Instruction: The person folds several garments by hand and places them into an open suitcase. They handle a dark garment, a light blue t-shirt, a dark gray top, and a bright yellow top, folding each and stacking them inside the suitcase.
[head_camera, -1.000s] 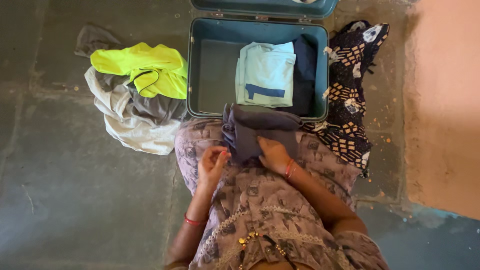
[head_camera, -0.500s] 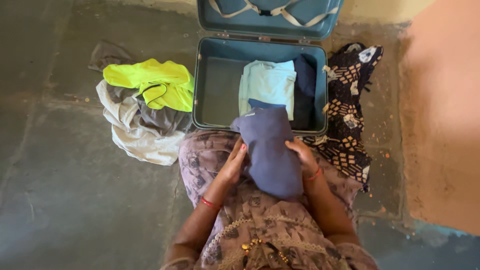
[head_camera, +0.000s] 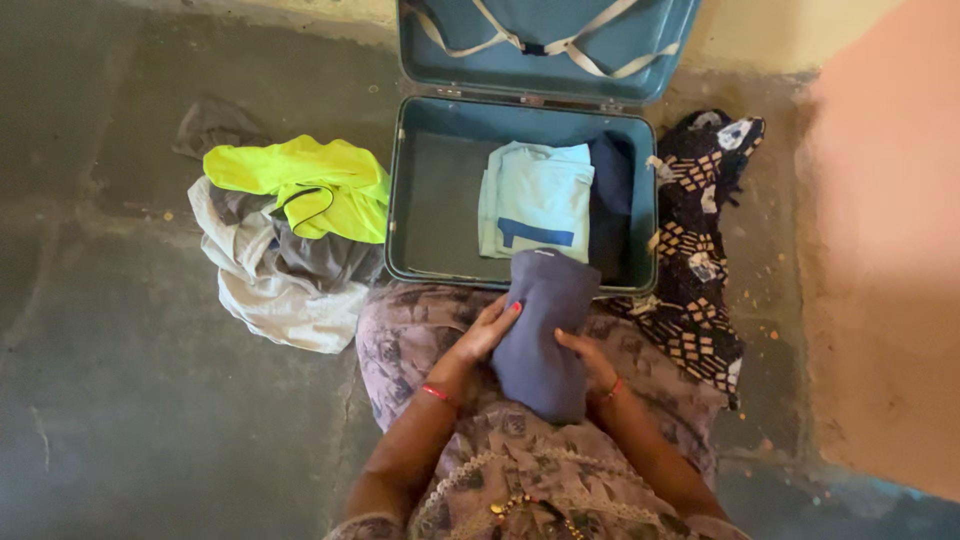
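At the lower centre of the frame, a folded grey-blue garment (head_camera: 540, 335) is gripped between both hands on the lap. The left hand (head_camera: 487, 332) is pressed flat against the garment's left edge, fingers stretched upward along it; the right hand (head_camera: 588, 362) is closed on its lower right side, fingers laid over the cloth. The garment's top end is seen overlapping the near rim of the open blue suitcase (head_camera: 420, 200), just above the hands. Inside the suitcase, a folded light blue shirt (head_camera: 535, 200) is laid beside a dark navy garment (head_camera: 610, 200). At centre left, a neon yellow garment (head_camera: 300, 180) is heaped on grey and white clothes (head_camera: 275, 280). A dark patterned cloth (head_camera: 700, 250) is spread right of the suitcase.
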